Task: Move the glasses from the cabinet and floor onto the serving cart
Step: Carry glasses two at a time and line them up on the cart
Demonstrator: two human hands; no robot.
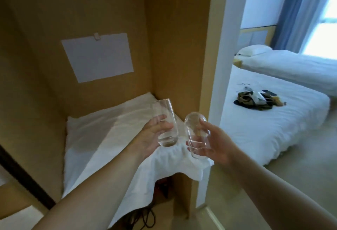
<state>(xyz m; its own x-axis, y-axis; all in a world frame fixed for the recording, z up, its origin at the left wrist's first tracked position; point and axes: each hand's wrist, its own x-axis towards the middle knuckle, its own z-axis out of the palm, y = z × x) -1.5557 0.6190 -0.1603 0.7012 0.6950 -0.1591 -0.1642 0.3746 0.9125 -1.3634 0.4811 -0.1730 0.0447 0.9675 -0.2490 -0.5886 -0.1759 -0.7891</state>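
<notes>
Clear glass is held in each hand above the cloth-covered shelf of the cabinet. One tall glass [165,123] is gripped by the left hand [155,135], whose fingers are curled round its lower half; it is tilted slightly, with its rim up and away from the person and its thick base near the palm. A second glass [197,135] is gripped by the right hand [216,145], with the thumb on its near side and the fingers wrapped behind; it is tipped so that its rounded end points up and toward the first glass. The two glasses are held just beside each other, and whether they touch cannot be told. Beneath them a white cloth [102,138] is spread over the shelf, its front edge hanging down. The wooden cabinet [173,47] carries a white sheet of paper [97,57] fastened to its back wall. To the right, a white bed [273,124] is seen with dark items [255,98] lying on it.
</notes>
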